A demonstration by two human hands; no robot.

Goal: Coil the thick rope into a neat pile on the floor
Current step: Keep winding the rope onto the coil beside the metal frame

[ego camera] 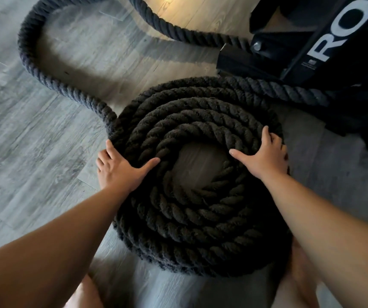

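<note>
A thick black twisted rope lies wound in a round pile of several rings on the grey wood floor, with bare floor showing in its centre hole. My left hand rests flat on the pile's left side, fingers over the outer edge and thumb pointing inward. My right hand lies spread on the pile's right side, fingers draped over the outer rings. A loose length of the rope leaves the pile's left side and loops away to the far left and back. Another strand runs right under the black frame.
A black metal rack base with white lettering stands at the upper right, close to the pile's far edge. The loose rope passes behind it. Grey plank floor spreads to the left. My knees show at the bottom edge.
</note>
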